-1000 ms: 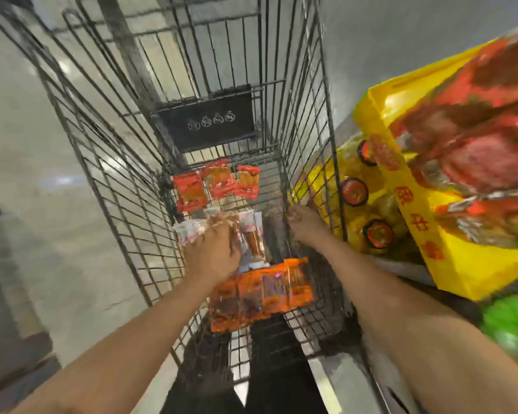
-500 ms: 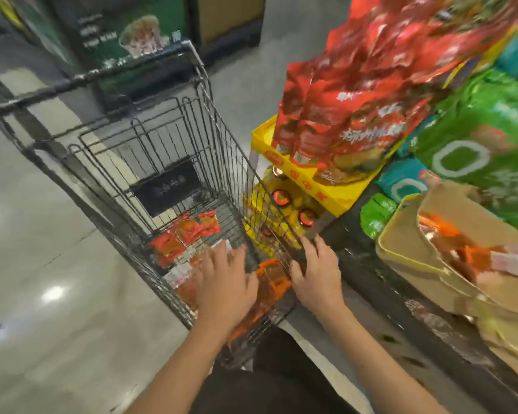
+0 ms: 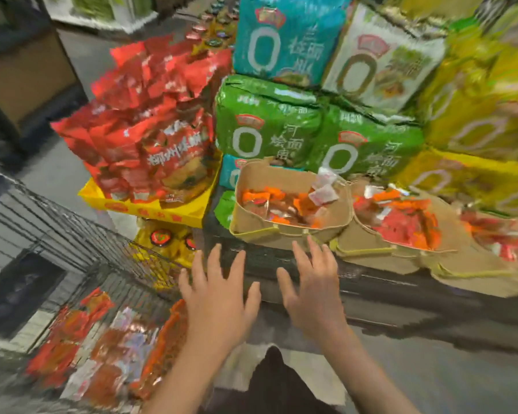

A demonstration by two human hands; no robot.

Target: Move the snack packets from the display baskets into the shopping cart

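A tan display basket [image 3: 251,225] sits straight ahead on a dark shelf, holding small orange and white snack packets [image 3: 278,204]. A second tan basket [image 3: 368,245] to its right holds red and orange packets [image 3: 401,225]. My left hand [image 3: 219,300] and my right hand [image 3: 311,291] hover side by side just below the first basket, fingers spread, holding nothing. The wire shopping cart [image 3: 81,243] is at lower left, blurred, with several red and orange snack packets [image 3: 102,348] lying in it.
Large red bags [image 3: 153,138] stand in a yellow tray [image 3: 150,209] left of the baskets. Green noodle packs [image 3: 296,132], teal packs [image 3: 281,34] and yellow packs [image 3: 485,121] are stacked behind. A third basket [image 3: 497,234] sits at far right. Grey floor lies at left.
My view has swung from the cart to the display baskets. Both hands left the cart, my left letting go of its packets, and rose with fingers spread toward the first basket.
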